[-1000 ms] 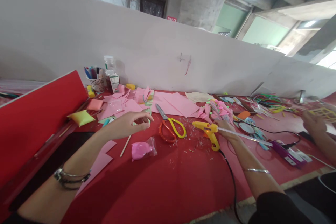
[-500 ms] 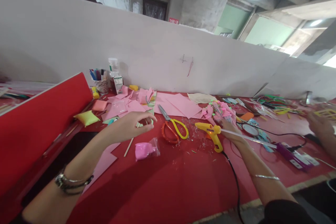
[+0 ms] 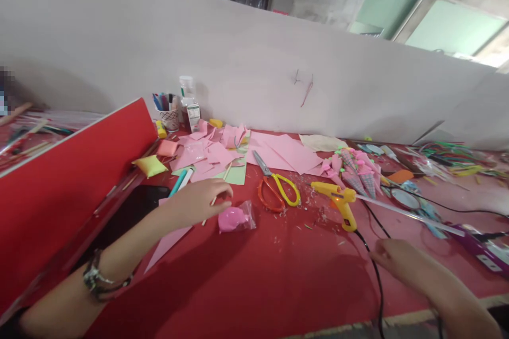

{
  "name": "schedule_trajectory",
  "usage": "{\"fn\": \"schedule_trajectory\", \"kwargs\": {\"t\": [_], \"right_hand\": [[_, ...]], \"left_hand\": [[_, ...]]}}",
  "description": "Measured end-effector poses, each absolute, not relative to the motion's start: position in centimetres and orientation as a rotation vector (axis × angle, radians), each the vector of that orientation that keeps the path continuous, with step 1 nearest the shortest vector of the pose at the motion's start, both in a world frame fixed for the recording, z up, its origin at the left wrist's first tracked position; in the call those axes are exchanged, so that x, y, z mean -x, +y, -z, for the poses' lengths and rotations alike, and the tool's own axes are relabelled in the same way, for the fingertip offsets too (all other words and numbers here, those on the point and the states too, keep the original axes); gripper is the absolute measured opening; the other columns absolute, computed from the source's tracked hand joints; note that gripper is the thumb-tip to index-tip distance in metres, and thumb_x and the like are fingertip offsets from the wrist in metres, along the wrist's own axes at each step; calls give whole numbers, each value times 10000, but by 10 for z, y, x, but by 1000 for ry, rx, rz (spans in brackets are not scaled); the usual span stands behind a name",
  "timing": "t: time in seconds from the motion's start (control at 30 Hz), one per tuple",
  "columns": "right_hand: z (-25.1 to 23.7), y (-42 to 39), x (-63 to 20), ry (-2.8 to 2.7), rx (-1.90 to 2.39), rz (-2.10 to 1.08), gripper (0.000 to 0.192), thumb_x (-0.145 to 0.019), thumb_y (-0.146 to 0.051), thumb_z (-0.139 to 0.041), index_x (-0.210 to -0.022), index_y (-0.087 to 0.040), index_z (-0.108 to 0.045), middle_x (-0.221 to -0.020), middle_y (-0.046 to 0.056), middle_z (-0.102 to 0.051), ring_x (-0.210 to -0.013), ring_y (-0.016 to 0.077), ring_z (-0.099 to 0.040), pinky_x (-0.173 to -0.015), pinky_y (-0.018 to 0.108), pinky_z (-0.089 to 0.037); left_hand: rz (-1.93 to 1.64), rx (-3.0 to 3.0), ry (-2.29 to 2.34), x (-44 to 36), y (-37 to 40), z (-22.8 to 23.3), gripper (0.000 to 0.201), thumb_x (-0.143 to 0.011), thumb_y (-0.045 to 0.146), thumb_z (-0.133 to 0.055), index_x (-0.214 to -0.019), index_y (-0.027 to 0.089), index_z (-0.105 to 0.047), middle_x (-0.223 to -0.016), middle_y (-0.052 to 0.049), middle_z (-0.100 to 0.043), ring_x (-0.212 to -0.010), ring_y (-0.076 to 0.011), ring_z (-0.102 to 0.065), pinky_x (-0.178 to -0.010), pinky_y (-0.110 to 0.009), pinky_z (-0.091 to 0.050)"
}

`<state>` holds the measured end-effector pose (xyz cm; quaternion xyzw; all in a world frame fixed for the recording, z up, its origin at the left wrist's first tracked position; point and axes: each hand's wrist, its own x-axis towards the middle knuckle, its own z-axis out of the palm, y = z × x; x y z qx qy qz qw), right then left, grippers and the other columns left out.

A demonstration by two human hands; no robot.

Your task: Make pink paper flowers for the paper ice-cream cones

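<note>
My left hand [image 3: 196, 201] hovers low over the red table [image 3: 278, 275], fingers loosely spread and holding nothing. Its fingertips are by a thin wooden stick [image 3: 217, 198], just left of a small clear bag of pink stuff [image 3: 234, 218]. My right hand [image 3: 393, 257] lies near the table's front edge beside a black cable [image 3: 376, 270], empty and apart from the yellow glue gun [image 3: 338, 197]. The glue gun stands on the table with a white glue stick [image 3: 401, 212] sticking out behind it. Orange and yellow scissors [image 3: 278, 190] lie between the two hands.
Pink paper sheets [image 3: 278, 151] and patterned pink cones [image 3: 356, 172] lie at the back. A pen cup [image 3: 169, 115], a bottle [image 3: 186, 96], a yellow cushion [image 3: 150, 165] and a tilted red board [image 3: 71, 169] are at the left. A purple power strip [image 3: 487, 249] is at the right.
My right hand has let go of the glue gun and drawn back toward the front edge. My left hand has dropped lower toward the stick and the pink bag. The view has tilted down.
</note>
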<state>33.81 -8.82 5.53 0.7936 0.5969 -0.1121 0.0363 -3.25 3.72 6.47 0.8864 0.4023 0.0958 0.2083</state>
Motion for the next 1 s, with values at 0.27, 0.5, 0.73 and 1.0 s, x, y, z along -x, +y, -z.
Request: {"fn": "schedule_trajectory", "kwargs": {"t": [0.27,0.5,0.73,1.0], "right_hand": [[-123,-48,-233,2382,-1666,965,350,-778,-396,-393,-973,-198,-605,-882,55,-639,-772,168,-572,-661,249,-415],[-107,64,-194,2374,-1829,452,220,-788,-245,-467,-975,-203,-575,-871,17,-638,-731,118,-575,-675,217,-419],[-74,124,-187,2058,-2225,80,318,-825,-302,-473,-1095,-136,-479,-1104,83,-514,-956,185,-524,-803,398,-438],[-72,122,-191,2017,-2256,-57,436,-819,-345,-454,-1160,-75,-424,-1179,191,-462,-1107,272,-423,-845,376,-397]], "left_hand": [[-171,-2541,1051,20,12,-31,297,-734,265,-517,-1012,167,-487,-1032,-94,-542,-945,-256,-504,-756,-359,-421],[-129,-2621,1184,17,8,-30,288,-740,288,-512,-985,137,-519,-975,-95,-573,-903,-260,-523,-751,-376,-427],[-290,-2555,1279,24,10,-13,365,-695,229,-494,-1044,125,-473,-947,-105,-550,-847,-244,-551,-701,-342,-439],[-525,-2137,1370,25,16,-10,266,-729,378,-469,-855,143,-472,-746,-57,-588,-682,-205,-557,-573,-281,-396]]}}
